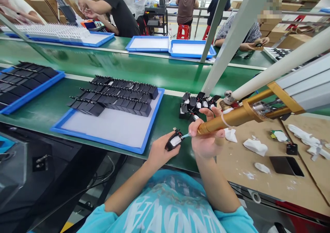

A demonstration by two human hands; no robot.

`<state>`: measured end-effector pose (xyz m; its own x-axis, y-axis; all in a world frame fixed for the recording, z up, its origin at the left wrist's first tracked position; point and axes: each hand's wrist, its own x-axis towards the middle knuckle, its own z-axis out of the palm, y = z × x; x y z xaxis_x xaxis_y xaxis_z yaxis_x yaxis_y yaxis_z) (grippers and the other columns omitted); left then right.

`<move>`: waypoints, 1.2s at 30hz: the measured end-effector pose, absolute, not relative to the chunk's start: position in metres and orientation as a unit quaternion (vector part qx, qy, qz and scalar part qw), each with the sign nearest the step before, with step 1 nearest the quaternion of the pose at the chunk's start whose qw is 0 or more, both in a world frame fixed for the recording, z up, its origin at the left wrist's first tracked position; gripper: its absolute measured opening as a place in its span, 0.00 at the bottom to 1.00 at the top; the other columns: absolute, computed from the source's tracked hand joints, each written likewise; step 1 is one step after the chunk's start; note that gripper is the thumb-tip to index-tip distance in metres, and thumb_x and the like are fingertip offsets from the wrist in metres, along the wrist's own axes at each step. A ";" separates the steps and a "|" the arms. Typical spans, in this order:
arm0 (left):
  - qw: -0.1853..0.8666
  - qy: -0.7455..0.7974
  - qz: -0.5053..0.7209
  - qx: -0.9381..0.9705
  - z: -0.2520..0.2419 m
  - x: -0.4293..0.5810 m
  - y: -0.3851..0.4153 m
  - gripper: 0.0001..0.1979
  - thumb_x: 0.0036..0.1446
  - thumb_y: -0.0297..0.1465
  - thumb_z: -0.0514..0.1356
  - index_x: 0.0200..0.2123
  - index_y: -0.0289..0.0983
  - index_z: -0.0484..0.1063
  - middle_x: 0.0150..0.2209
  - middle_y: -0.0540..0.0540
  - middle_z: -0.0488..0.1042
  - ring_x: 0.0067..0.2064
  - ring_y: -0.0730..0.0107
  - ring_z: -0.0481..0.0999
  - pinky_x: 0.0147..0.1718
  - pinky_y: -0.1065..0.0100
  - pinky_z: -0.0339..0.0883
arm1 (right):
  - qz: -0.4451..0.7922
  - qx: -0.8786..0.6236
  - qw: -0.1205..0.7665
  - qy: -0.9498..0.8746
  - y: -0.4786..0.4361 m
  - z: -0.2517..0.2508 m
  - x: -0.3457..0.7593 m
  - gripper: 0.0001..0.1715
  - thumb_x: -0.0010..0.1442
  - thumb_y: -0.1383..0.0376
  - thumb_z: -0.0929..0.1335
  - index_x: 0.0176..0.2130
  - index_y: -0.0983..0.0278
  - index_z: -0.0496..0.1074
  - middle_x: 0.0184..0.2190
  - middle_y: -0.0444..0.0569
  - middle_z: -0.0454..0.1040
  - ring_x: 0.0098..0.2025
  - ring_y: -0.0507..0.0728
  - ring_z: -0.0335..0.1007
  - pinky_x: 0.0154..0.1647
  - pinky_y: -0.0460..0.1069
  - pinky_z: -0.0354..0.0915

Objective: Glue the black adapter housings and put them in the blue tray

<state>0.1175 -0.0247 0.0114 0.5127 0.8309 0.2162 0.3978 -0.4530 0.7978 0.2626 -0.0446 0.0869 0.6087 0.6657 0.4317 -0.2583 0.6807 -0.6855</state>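
My left hand [162,150] holds a small black housing [174,141] with a white part and reddish wires inside, tilted over the green table [187,157]. In my right hand [206,140] is a gold cylindrical dispenser [219,123], gripped near its front end. Its thin pale-blue tip [186,135] points left and meets the housing's right side. Just behind my right hand stands a group of similar black housings [193,104] with raised flaps, some with white parts inside.
A blue tray [143,147] holds rows of black housings [121,95] on the left. Brown cardboard [232,167] with white scraps [255,147] and an open black box [286,165] lies right. A slanted metal post [224,51] rises behind. Co-workers [121,13] work across the green line.
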 end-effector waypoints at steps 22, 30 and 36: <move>0.400 0.340 0.346 0.778 0.008 0.133 -0.023 0.26 0.53 0.32 0.64 0.56 0.40 0.68 0.48 0.45 0.78 0.45 0.60 0.78 0.47 0.62 0.70 | 0.304 -0.269 0.840 -0.360 -0.044 0.092 0.247 0.22 0.56 0.47 0.63 0.46 0.54 0.66 0.43 0.45 0.68 0.16 0.45 0.61 0.16 0.49 0.60; 0.387 0.368 0.317 0.784 0.013 0.127 -0.020 0.25 0.51 0.33 0.65 0.54 0.40 0.69 0.48 0.45 0.78 0.46 0.60 0.78 0.47 0.62 0.70 | 0.296 -0.275 0.840 -0.362 -0.043 0.091 0.250 0.23 0.58 0.47 0.61 0.49 0.52 0.66 0.43 0.46 0.69 0.16 0.46 0.62 0.17 0.49 0.61; 0.366 0.367 0.272 0.811 0.006 0.110 -0.004 0.23 0.52 0.30 0.64 0.53 0.39 0.70 0.48 0.43 0.76 0.49 0.59 0.75 0.49 0.60 0.69 | 0.294 -0.259 0.851 -0.350 -0.045 0.089 0.255 0.21 0.58 0.47 0.61 0.46 0.53 0.69 0.43 0.45 0.69 0.17 0.47 0.65 0.16 0.49 0.61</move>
